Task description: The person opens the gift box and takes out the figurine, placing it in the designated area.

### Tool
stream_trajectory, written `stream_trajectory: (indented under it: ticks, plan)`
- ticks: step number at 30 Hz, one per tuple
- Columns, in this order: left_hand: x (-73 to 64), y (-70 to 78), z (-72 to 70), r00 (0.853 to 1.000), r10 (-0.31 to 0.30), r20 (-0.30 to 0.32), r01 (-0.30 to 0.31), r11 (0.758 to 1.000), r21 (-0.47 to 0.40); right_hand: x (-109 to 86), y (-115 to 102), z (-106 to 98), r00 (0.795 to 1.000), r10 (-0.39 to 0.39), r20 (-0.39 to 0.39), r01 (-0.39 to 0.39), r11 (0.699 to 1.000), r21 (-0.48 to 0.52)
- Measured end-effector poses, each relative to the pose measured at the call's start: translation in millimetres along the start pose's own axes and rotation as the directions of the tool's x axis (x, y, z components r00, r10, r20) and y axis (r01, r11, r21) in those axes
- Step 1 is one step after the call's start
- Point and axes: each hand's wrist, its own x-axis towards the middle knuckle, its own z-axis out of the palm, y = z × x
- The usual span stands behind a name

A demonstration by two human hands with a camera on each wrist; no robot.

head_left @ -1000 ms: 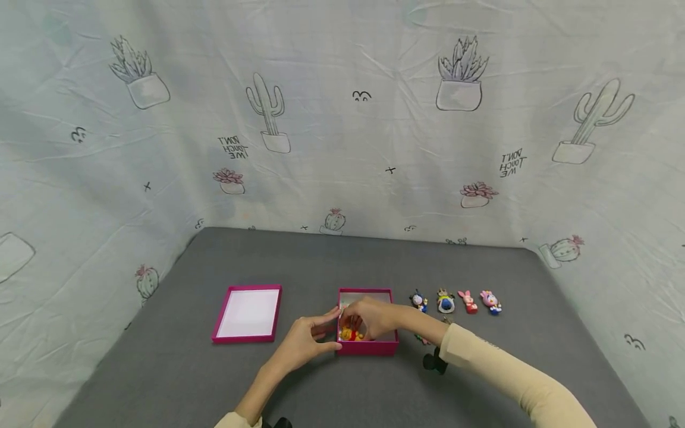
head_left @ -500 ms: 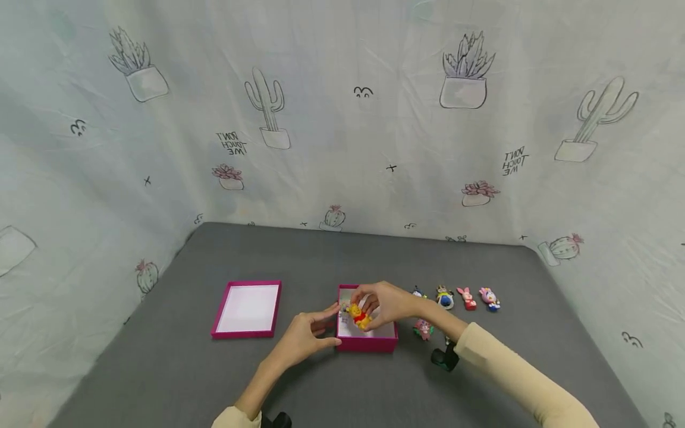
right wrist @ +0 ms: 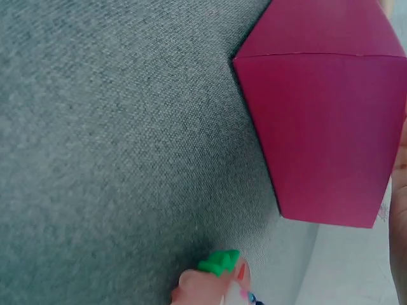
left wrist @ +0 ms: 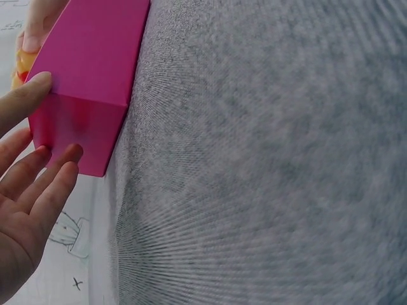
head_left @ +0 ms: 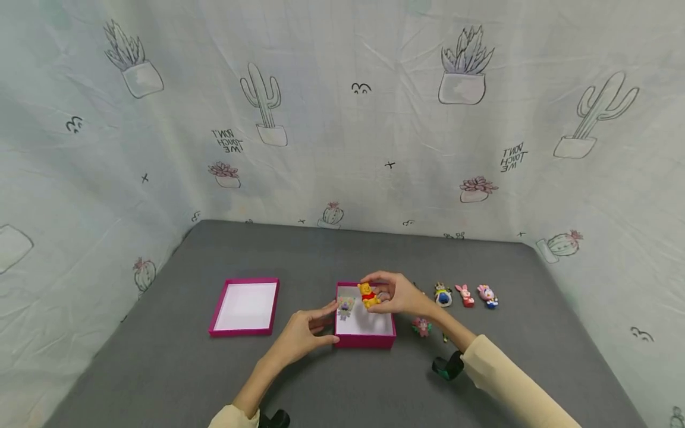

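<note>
In the head view, my right hand (head_left: pixel 398 294) pinches a small yellow bear figurine (head_left: pixel 368 295) in a red shirt, raised over the open magenta box (head_left: pixel 366 342). A small pale figurine (head_left: pixel 345 308) lies on the white floor of the box, at its left. My left hand (head_left: pixel 299 336) touches the box's left side, its fingers fairly straight. The left wrist view shows that thumb at the box's top edge and the fingers against or close to the side wall. Only a strip of the right hand (right wrist: pixel 399 203) shows in the right wrist view.
A magenta lid (head_left: pixel 246 306) with a white inside lies left of the box. To the right are a figurine with a blue belly (head_left: pixel 443 295), a pink rabbit (head_left: pixel 465 296), a pink-and-blue figurine (head_left: pixel 488 296) and a pink one (head_left: pixel 421 326). My right arm partly hides others.
My right hand has lifted the bear figurine from inside the box, up and slightly right. The pale figurine in the box has come into view. My left hand has stayed at the box.
</note>
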Motion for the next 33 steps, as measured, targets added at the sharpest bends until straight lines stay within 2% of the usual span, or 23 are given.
stream_trajectory:
  ticks: [5,10,15,23,26,33]
  plan:
    - [-4.7,-0.1,7.5,1.000,0.007,-0.006,-0.007,0.999,-0.048,-19.4,-2.7,-3.3,0.995,-0.024,-0.097,0.020,0.999,-0.045]
    - [-9.9,-0.1,11.3,1.000,0.016,-0.024,-0.017,0.999,-0.048,-39.5,-6.7,-11.5,0.984,-0.022,-0.176,0.005,0.995,-0.095]
    - [-14.8,1.7,14.2,1.000,0.008,-0.026,-0.009,0.999,-0.034,-61.3,-7.7,-25.3,0.979,-0.006,-0.206,-0.030,0.986,-0.167]
    - [-18.3,1.1,18.6,0.999,0.023,-0.028,-0.024,1.000,-0.012,-99.5,-2.6,-51.7,0.968,0.037,-0.248,-0.093,0.971,-0.220]
    - [-18.9,0.5,20.5,0.999,0.027,-0.028,-0.027,1.000,0.013,-115.4,-0.2,-59.8,0.961,0.073,-0.266,-0.136,0.965,-0.225]
    - [-16.5,4.8,24.1,0.998,0.035,-0.042,-0.034,0.999,0.027,-149.4,-0.4,-81.0,0.942,0.087,-0.325,-0.187,0.939,-0.290]
